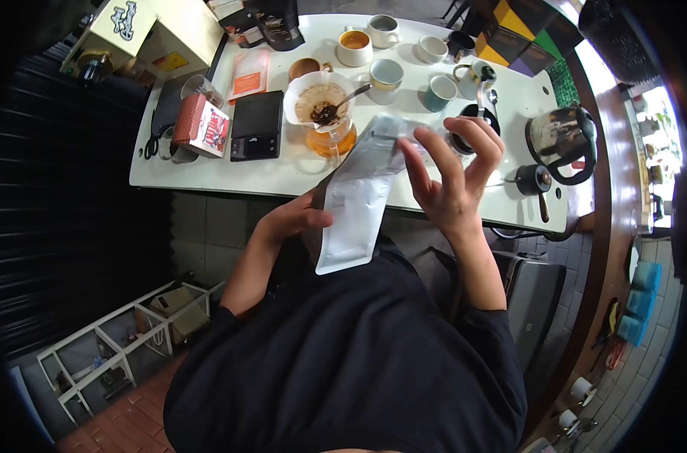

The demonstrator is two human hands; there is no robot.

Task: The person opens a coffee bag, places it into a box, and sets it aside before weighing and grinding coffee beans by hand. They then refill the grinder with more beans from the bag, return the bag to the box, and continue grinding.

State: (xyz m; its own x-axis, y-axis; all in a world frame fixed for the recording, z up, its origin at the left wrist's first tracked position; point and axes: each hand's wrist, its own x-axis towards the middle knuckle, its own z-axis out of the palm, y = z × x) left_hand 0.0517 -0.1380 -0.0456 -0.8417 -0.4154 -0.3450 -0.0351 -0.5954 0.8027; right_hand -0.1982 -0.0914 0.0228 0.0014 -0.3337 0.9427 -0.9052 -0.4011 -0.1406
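Observation:
A silver foil pouch (356, 215) stands tilted in front of my chest, its upper end leaning over the table edge. My left hand (292, 217) is closed round its lower left side, thumb lying on the front face. My right hand (456, 177) is raised at the pouch's upper right edge, fingers curved and apart, thumb and forefinger tips right at the edge. Beyond the pouch, a paper filter (302, 94) with dark coffee grounds (324, 113) and a spoon (353, 95) sits over a glass server (343, 142) holding amber liquid.
A black scale (256, 126) and a red-and-white box (202, 127) are at the left of the white table (298, 180). Several cups, including a white mug (355, 49), stand at the back. To the right are a kettle (558, 136) and a small black-topped pot (533, 180).

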